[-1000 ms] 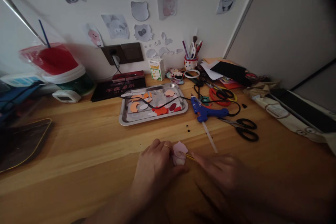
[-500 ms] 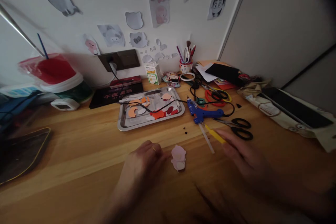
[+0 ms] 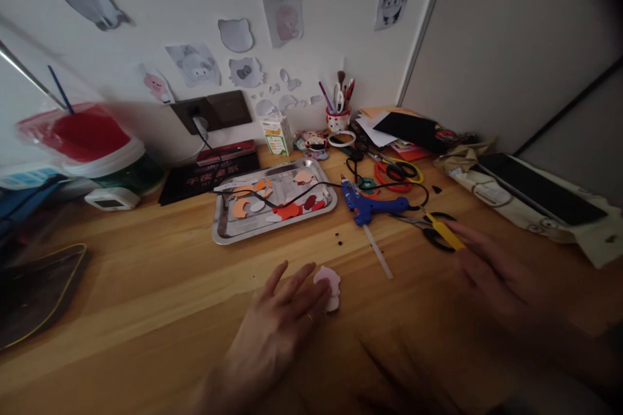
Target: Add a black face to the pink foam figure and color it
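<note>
My left hand (image 3: 285, 311) lies open over the wooden table, fingers spread. Its fingertips rest on a small pale pink cutout figure (image 3: 333, 279), covering part of its left side. In my right hand (image 3: 489, 266) is a slim yellow-handled tool (image 3: 446, 233) with a thin pointed tip; its exact kind is unclear. That tip is close to a pair of black-handled scissors (image 3: 435, 240), partly hidden behind the tool. A blue glue gun (image 3: 372, 205) lies between the hands and the tray, a white glue stick (image 3: 378, 253) sticking out of its back.
A metal tray (image 3: 228, 233) holds orange, red and pink cut pieces. Behind it stand a small carton (image 3: 276, 136) and a pen cup (image 3: 338, 118). More scissors (image 3: 399, 172) lie at the back right, near a phone-like black slab (image 3: 540, 188). The glue gun's cord crosses the tray.
My right hand has moved right with the yellow tool, away from the glue stick to the scissors. My left hand has uncurled its fingers and reached onto the pink figure. The view has shifted slightly.
</note>
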The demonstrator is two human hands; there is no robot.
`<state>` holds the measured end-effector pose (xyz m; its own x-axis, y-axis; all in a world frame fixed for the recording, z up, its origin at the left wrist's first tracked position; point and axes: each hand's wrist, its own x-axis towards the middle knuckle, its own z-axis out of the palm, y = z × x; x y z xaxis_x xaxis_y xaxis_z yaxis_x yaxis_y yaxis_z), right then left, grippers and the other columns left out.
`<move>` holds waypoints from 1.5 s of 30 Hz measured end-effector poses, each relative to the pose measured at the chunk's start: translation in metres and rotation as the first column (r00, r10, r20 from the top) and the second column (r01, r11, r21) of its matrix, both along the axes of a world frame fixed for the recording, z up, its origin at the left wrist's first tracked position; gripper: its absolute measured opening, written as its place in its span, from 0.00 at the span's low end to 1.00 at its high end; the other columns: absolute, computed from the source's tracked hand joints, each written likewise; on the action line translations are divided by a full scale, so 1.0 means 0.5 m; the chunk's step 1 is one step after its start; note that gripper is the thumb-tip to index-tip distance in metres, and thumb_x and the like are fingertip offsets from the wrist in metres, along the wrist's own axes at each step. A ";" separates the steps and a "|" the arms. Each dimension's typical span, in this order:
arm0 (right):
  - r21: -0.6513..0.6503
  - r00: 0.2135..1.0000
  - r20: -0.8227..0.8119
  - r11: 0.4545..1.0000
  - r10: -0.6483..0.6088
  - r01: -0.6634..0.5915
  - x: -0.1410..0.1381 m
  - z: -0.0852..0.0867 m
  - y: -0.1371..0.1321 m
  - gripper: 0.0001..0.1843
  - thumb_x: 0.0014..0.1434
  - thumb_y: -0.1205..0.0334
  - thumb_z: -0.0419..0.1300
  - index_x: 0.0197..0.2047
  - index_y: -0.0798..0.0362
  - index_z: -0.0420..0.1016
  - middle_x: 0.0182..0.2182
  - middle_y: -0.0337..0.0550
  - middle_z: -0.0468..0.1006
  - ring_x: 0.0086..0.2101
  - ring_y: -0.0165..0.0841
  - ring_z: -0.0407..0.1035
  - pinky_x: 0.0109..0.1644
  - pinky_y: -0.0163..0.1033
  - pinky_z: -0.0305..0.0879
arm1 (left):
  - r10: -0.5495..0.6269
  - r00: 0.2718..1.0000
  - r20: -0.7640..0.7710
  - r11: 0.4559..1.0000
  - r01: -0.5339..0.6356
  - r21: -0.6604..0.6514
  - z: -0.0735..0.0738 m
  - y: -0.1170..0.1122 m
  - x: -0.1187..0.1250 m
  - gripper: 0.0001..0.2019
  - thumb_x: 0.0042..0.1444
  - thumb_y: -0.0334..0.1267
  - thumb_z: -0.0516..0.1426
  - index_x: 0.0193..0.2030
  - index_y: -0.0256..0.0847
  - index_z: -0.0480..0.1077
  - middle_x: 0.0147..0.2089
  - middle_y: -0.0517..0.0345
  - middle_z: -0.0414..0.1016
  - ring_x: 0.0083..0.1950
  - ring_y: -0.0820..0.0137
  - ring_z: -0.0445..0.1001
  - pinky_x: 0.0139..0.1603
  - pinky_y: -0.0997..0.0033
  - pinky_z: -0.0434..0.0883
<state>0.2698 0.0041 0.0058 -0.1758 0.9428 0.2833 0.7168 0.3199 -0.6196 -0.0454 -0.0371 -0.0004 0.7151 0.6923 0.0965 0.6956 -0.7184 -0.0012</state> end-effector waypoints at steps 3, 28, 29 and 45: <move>0.034 0.998 0.064 0.999 -0.016 0.014 0.016 0.003 0.000 0.20 0.63 0.56 0.45 0.57 0.47 0.58 0.21 0.37 0.69 0.18 0.31 0.64 0.20 0.35 0.62 | 0.001 1.000 0.004 0.999 -0.002 0.049 -0.005 -0.009 0.003 0.19 0.60 0.28 0.47 0.58 0.42 0.59 0.61 0.58 0.64 0.63 0.58 0.56 0.60 0.45 0.54; -0.366 0.894 -0.090 0.820 0.440 -0.440 -0.136 0.049 -0.038 0.10 0.61 0.64 0.48 0.44 0.45 0.66 0.35 0.35 0.75 0.35 0.30 0.71 0.36 0.35 0.65 | 0.837 0.325 0.440 0.394 0.202 -0.897 0.069 0.026 0.091 0.05 0.46 0.37 0.61 0.29 0.41 0.77 0.27 0.61 0.75 0.31 0.72 0.71 0.35 0.73 0.67; -0.342 0.888 -0.033 0.830 0.458 -0.441 -0.134 0.042 -0.038 0.11 0.61 0.64 0.48 0.45 0.44 0.66 0.36 0.35 0.76 0.34 0.30 0.71 0.35 0.35 0.65 | 0.835 0.339 0.434 0.397 0.175 -0.901 0.070 0.025 0.087 0.05 0.47 0.38 0.60 0.29 0.41 0.77 0.26 0.61 0.75 0.30 0.72 0.70 0.34 0.73 0.66; 0.292 0.774 0.506 0.768 0.381 -0.570 -0.102 0.000 -0.023 0.21 0.59 0.74 0.42 0.53 0.59 0.63 0.39 0.51 0.77 0.39 0.39 0.72 0.40 0.43 0.71 | 0.925 0.213 0.314 0.333 -0.060 -0.941 0.065 0.051 -0.013 0.08 0.48 0.41 0.58 0.28 0.39 0.73 0.22 0.60 0.74 0.25 0.73 0.70 0.29 0.73 0.67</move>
